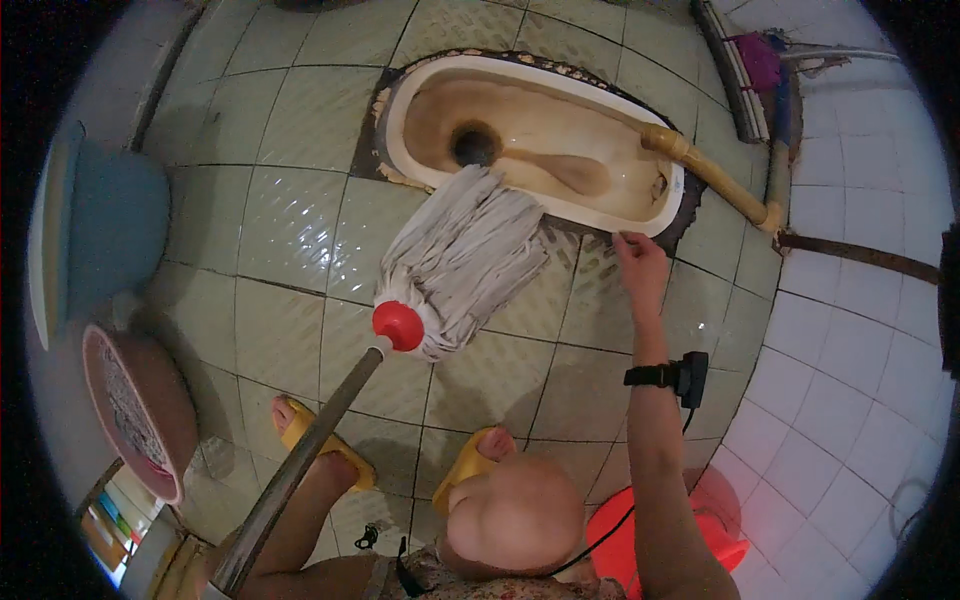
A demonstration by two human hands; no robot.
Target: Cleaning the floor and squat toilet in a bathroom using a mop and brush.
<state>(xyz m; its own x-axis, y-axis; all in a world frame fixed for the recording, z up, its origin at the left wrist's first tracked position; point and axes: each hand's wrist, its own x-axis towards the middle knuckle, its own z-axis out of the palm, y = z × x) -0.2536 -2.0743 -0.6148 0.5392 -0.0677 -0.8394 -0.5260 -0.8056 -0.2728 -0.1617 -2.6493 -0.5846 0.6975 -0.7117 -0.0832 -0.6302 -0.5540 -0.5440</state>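
My right hand (641,265) reaches to the near rim of a white squat toilet (410,178). Its fingers are pinched together at the rim's edge; whatever they hold, if anything, is too small to make out. A mop (475,255) with grey-white cotton strands lies on the tiles, its strands touching the toilet's near left rim. From the mop's red cap, a metal handle (310,440) slants down to the lower left, where its end leaves the picture. My left hand is out of view.
A yellowish pipe (725,188) runs from the right wall into the toilet. Left stand a blue basin (120,220) and a pink basin (175,400) with grey contents. A red plastic bucket (612,530) is beside my right forearm. The green floor tiles (285,215) shine as if wet.
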